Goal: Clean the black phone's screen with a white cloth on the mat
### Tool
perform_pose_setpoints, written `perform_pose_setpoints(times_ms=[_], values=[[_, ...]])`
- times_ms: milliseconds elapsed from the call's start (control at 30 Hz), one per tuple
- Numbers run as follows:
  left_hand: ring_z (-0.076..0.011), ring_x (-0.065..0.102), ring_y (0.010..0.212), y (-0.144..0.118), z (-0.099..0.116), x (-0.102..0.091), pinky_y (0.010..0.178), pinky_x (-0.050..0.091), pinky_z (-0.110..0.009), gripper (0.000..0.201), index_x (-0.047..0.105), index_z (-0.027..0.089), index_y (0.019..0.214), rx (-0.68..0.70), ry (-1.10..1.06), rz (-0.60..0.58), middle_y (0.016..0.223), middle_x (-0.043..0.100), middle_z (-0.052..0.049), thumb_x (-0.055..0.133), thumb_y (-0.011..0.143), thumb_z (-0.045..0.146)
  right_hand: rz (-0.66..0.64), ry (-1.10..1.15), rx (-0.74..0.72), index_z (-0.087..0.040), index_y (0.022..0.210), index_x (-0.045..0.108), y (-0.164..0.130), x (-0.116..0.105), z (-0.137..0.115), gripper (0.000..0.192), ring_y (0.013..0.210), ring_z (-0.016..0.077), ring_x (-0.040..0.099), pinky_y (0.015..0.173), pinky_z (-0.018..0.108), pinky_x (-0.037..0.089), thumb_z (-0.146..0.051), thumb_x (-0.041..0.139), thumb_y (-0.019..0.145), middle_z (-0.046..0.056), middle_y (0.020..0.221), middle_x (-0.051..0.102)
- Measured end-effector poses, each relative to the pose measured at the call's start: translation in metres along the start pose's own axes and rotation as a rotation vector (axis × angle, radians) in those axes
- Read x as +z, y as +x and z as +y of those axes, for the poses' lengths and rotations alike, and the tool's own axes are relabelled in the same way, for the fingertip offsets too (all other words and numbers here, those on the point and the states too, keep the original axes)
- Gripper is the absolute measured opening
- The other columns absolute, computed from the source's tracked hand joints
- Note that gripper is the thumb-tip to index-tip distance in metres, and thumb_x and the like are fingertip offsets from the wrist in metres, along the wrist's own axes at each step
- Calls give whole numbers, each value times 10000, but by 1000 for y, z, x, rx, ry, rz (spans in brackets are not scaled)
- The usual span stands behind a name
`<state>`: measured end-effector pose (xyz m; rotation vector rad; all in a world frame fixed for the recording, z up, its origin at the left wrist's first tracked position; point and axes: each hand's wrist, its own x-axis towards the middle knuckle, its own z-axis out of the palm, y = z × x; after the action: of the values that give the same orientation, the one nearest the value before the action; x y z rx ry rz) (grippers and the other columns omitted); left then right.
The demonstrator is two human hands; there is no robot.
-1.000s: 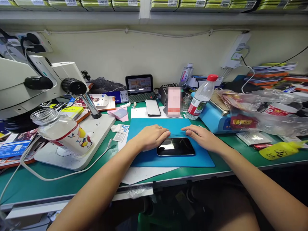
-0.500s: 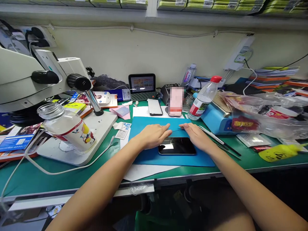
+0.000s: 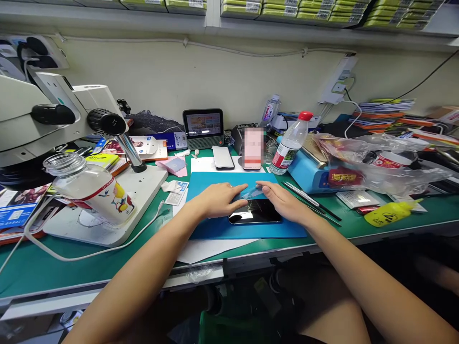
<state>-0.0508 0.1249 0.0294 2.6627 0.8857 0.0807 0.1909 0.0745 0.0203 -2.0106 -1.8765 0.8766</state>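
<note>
Near edge: both forearms reach in over the green worktop (image 3: pixel 53 267); white paper (image 3: pixel 204 249) pokes out under the blue mat (image 3: pixel 215 228).

Centre: phone (image 3: pixel 255 211) lies flat, screen up, on the mat, long side toward the viewer. Left hand (image 3: pixel 215 199) rests palm down at the phone's left end, fingers (image 3: pixel 236 190) narrow, stretched toward a clear film (image 3: pixel 254 192) that sits just above the phone's far edge, tilted up off the glass. Right hand (image 3: pixel 283 201) covers the phone's right end, its fingers (image 3: pixel 267 185) close together, tips at the film's right side. Both hands touch or nearly touch the film; a true pinch can't be told from this view.

Left: microscope (image 3: pixel 53 119) w/ white base (image 3: pixel 143 191); a lidless glass jar (image 3: pixel 89 188) lies on its side on the base; white cable (image 3: pixel 89 255) loops across the worktop. Small packets (image 3: pixel 176 191) lie betw. base and mat.

Right: tweezers (image 3: pixel 308 199) lie just beside the mat; yellow squeeze bottle (image 3: pixel 389 213) lies on its side nr. the edge; clear plastic bag (image 3: pixel 380 165) covers a blue machine (image 3: pixel 308 174).

Behind mat: second phone (image 3: pixel 223 157) face up on paper, water bottle (image 3: pixel 289 143) w/ red cap upright but leaning, small display (image 3: pixel 202 128) lit.

Far: wall, power strip (image 3: pixel 339 79), shelf w/ green boxes (image 3: pixel 304 9).
</note>
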Motion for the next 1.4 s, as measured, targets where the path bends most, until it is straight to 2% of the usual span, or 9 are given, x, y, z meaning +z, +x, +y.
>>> perform_pose_setpoints(times_ms=[133,267,400,533,767,833,933,1033,1400], values=[[-293,590,1177,0,-4,3,983,457,-421,760,342,163,1583,64,-35,64,1289,624,-119,424,983,622,7,-31,-61,-385,1510,308,-4,-4,4,902,1431,-26,346,1408,341,289,-853,137,759,-43,1469,278],[-272,578,1198,0,-4,5,979,461,-395,792,356,180,1569,126,-59,139,1316,612,-99,523,939,631,21,-77,-100,-310,1586,205,-12,-15,14,1056,1394,-56,386,1358,218,391,-871,298,697,11,1469,281],[-259,566,1180,0,4,3,964,460,-373,790,390,169,1546,185,-34,172,1341,585,-96,604,901,571,-12,-176,-91,-407,1534,253,-23,-21,26,1002,1458,-44,342,1376,257,372,-851,425,652,-52,1484,249],[-251,568,1161,0,12,2,932,470,-365,785,417,184,1523,219,-14,142,1325,586,-74,626,882,585,-36,-179,-47,-429,1447,373,-30,-20,33,976,1476,-23,324,1406,351,300,-858,504,581,-96,1468,268],[-267,536,1195,-2,12,1,959,456,-370,962,340,151,1568,181,33,68,1361,546,-100,655,836,689,2,-88,-66,-338,1426,439,-28,-12,45,1048,1436,-36,376,1393,288,344,-861,553,525,-60,1452,309],[-284,513,1227,-5,6,-4,969,448,-369,1033,407,134,1530,132,11,46,1376,530,-113,659,765,780,19,-83,-77,-312,1443,437,-26,-11,50,1074,1440,-29,376,1393,265,348,-862,552,527,-41,1457,305],[-277,529,1179,-11,-6,-16,905,459,-359,967,594,165,1358,16,-17,-27,1295,560,-94,662,680,850,28,-107,-85,-295,1459,431,-24,-9,57,1099,1455,-24,367,1401,234,346,-868,543,528,-34,1464,295],[-238,549,1093,-15,-11,-24,837,455,-336,913,627,194,1304,-66,-37,-105,1212,574,-64,688,657,835,25,-146,-97,-288,1472,420,-23,-8,61,1113,1473,-18,351,1411,216,340,-882,520,536,-28,1472,280],[-238,570,969,-14,-3,-21,714,410,-335,755,649,178,1184,-26,54,-146,1114,604,-58,726,694,747,-20,-182,-49,-420,1454,376,-19,-6,57,1038,1523,30,268,1429,387,234,-881,529,536,-105,1494,214]])
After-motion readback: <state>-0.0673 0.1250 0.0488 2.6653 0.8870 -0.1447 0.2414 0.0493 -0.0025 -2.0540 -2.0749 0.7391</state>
